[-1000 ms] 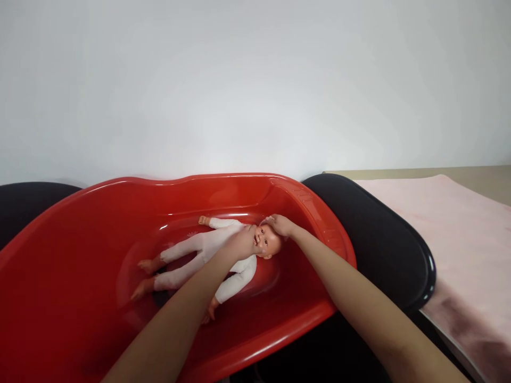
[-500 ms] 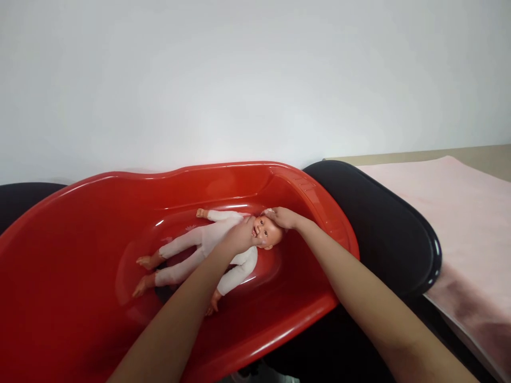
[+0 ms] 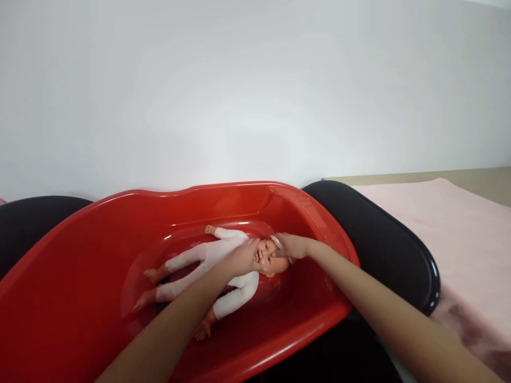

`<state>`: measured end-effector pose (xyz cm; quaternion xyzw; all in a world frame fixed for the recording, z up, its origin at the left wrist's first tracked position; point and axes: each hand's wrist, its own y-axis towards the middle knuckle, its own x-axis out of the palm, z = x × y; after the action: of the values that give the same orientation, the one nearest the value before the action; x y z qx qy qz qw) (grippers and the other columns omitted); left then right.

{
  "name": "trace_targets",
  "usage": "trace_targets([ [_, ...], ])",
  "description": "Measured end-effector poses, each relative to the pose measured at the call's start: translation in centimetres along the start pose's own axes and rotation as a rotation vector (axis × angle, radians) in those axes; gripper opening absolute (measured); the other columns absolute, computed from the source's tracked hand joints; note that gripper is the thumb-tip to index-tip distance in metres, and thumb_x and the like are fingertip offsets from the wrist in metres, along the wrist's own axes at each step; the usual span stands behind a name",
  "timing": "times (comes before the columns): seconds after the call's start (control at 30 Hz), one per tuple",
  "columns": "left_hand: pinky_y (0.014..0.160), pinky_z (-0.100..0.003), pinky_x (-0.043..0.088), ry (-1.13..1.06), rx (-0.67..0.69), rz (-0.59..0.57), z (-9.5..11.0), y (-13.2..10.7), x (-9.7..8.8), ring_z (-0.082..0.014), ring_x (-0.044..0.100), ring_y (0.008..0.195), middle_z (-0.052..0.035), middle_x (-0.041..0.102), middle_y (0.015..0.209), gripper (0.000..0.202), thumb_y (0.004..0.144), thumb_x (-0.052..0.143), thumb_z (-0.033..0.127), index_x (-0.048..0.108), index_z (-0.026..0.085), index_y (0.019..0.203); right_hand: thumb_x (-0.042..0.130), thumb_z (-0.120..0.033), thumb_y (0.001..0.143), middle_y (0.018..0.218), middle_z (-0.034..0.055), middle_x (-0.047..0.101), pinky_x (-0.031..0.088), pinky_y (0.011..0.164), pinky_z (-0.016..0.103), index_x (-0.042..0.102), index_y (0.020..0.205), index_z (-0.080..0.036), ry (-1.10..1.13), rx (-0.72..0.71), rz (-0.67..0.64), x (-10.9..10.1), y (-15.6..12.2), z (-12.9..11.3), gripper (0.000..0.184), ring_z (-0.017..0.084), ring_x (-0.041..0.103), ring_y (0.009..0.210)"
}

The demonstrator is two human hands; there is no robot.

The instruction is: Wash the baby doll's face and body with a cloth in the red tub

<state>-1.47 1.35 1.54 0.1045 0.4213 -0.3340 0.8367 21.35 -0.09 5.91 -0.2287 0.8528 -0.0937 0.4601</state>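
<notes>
A baby doll (image 3: 223,250) with a white cloth body lies on its back in a red baby bathtub (image 3: 96,229), its head to the right. My left hand (image 3: 244,257) is closed round the doll at the chin and neck; part of the fingers is hidden behind it. On the doll's forehead rests my right hand (image 3: 294,246), fingers bent, with a small white wad (image 3: 275,242) pinched at the fingertips. Whether the wad is cloth or cotton I cannot tell. Both forearms reach over the near rim.
A black rounded tray-like surface (image 3: 383,239) stands right of the tub, with another dark surface (image 3: 35,223) at the left. Farther right lies a pink sheet (image 3: 459,239) on a tan table top (image 3: 479,183). A white wall (image 3: 255,96) rises behind.
My right hand has shifted from the upper edge of the doll's head in over its forehead. My left hand keeps its hold at the neck. The view has tilted up slightly.
</notes>
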Motion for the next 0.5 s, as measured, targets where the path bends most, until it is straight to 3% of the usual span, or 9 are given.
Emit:
trace_targets([
  [0.13,0.11,-0.028,0.05,-0.053,0.093,-0.013,-0.2,-1.0,0.7,-0.0274,0.067,0.124,-0.0051,0.072,0.137,0.061,0.079,0.083,0.041,0.064,0.029,0.136,0.073,-0.01,0.072,0.09,0.0043,0.069,0.04,0.057,0.027,0.061,0.099,-0.022,-0.14,-0.02,0.076,0.9,-2.7,-1.4,0.033,0.015,0.058,0.061],
  [0.2,0.117,-0.033,0.047,-0.047,0.102,0.022,-0.5,-1.4,1.2,-0.0311,0.063,0.134,-0.0074,0.068,0.147,0.068,0.082,0.079,0.042,0.06,0.028,0.146,0.068,-0.005,0.073,0.093,0.0052,0.069,0.04,0.061,0.026,0.06,0.098,-0.021,-0.186,-0.013,0.083,1.1,-3.8,-2.5,0.03,0.014,0.058,0.066],
  [0.33,0.125,-0.044,0.04,-0.046,0.107,0.096,-0.9,-1.8,1.7,-0.0381,0.052,0.148,-0.0155,0.052,0.165,0.078,0.09,0.068,0.048,0.049,0.019,0.16,0.071,-0.012,0.081,0.105,0.0082,0.072,0.044,0.068,0.025,0.062,0.107,-0.017,-0.094,0.032,0.014,0.6,-5.5,-3.7,0.028,0.017,0.064,0.082],
  [0.43,0.119,-0.04,0.045,-0.085,0.159,0.086,-1.2,-1.6,1.4,-0.0357,0.06,0.136,-0.0153,0.063,0.152,0.069,0.09,0.069,0.049,0.057,0.019,0.151,0.078,-0.02,0.083,0.125,0.0118,0.072,0.049,0.077,0.025,0.064,0.124,-0.015,-0.043,0.017,-0.019,0.0,-5.9,-3.4,0.044,0.021,0.069,0.1],
  [0.5,0.114,-0.04,0.048,-0.098,0.149,0.09,-1.4,-1.2,1.3,-0.0346,0.064,0.128,-0.0142,0.069,0.142,0.06,0.089,0.069,0.048,0.063,0.021,0.142,0.076,-0.02,0.085,0.142,0.0179,0.066,0.051,0.084,0.027,0.062,0.137,-0.012,-0.106,0.099,0.0,0.0,-5.7,-3.2,0.054,0.026,0.071,0.111],
])
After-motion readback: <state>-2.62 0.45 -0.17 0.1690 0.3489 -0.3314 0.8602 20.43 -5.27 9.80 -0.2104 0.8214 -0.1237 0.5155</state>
